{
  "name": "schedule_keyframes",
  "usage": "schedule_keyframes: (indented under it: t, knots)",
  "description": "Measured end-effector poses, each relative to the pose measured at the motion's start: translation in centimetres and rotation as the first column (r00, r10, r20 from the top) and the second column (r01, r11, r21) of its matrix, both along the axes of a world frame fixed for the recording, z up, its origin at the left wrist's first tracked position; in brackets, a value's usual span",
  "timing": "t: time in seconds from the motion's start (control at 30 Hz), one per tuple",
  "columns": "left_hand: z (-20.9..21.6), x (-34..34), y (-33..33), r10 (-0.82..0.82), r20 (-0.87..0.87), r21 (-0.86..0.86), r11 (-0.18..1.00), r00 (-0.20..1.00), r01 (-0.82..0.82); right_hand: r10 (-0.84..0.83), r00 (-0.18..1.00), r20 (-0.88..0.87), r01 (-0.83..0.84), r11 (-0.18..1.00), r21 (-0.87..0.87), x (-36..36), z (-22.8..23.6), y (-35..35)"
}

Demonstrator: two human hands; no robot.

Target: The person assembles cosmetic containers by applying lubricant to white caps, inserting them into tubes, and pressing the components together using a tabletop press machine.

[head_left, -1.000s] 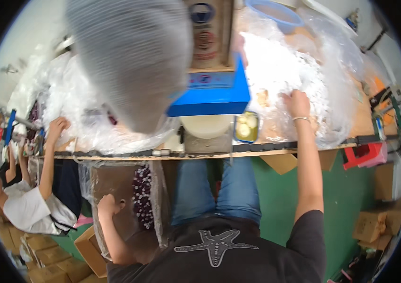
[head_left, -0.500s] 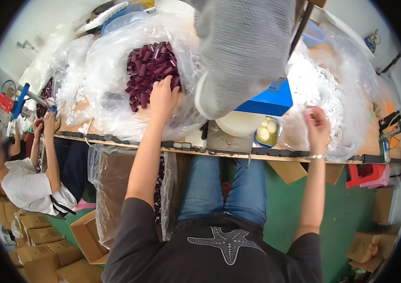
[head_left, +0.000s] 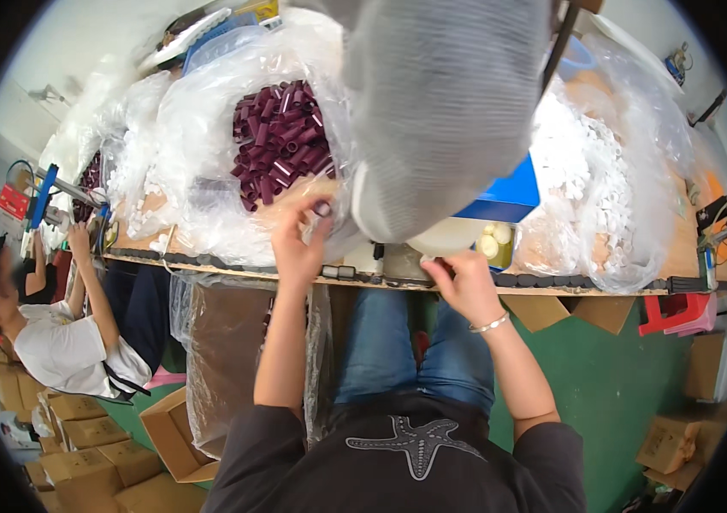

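My left hand (head_left: 299, 244) is closed around a short maroon tube (head_left: 322, 208), its end showing between thumb and fingers. It hovers in front of a heap of maroon tubes (head_left: 282, 141) lying in a clear plastic bag. Over the metal plate (head_left: 406, 263) at the table's front edge, my right hand (head_left: 470, 286) pinches a small white piece (head_left: 428, 258). The piece is too small to make out its shape. A large form covered in grey knitted cloth (head_left: 440, 111) stands between the two heaps and hides what lies behind it.
A heap of small white parts (head_left: 582, 171) spreads on plastic sheeting at the right. Beside the blue box (head_left: 505, 192) sits a small tray with round cream-coloured pieces (head_left: 492, 241). Another person (head_left: 64, 333) works at the far left. Cardboard boxes (head_left: 94, 457) stand on the floor.
My left hand has drawn back from the maroon heap with a tube. My right hand has moved left from the white parts to the metal plate.
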State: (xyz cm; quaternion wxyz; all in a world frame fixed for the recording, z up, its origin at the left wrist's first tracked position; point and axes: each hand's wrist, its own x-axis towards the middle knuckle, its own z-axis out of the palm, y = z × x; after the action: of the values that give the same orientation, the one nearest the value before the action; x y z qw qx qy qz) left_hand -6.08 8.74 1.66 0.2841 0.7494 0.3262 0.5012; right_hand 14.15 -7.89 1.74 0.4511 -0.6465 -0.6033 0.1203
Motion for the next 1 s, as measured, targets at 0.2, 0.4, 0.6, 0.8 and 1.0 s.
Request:
schedule_keyframes:
  t: [0.2, 0.4, 0.6, 0.8, 1.0]
  knots:
    - [0.8, -0.6, -4.7, -0.127, 0.147, -0.138, 0.979, 0.981, 0.148, 0.059, 0.996, 0.073, -0.059, 0.998, 0.010, -0.1, -0.1, 0.5]
    - [-1.0, 1.5, -6.0, -0.319, 0.276, -0.202, 0.903, 0.907, 0.379, 0.129, 0.984, 0.121, -0.123, 0.991, -0.053, 0.6, 0.0, 0.3]
    - [-1.9, 4.6, -7.6, -0.449, 0.421, -0.289, 0.757, 0.788, 0.586, -0.112, 0.989, -0.098, 0.123, 0.985, 0.118, 0.5, 0.8, -4.1]
    - [-2.8, 5.2, -5.8, -0.579, -0.152, -0.225, 0.809, 0.801, 0.542, -0.239, 0.965, -0.108, 0.251, 0.962, 0.111, 4.6, -1.1, -8.2]
    - [-3.9, 5.0, -5.9, -0.601, -0.130, -0.293, 0.783, 0.789, 0.548, -0.414, 0.898, -0.151, 0.437, 0.878, 0.195, 8.2, 0.0, -9.1]
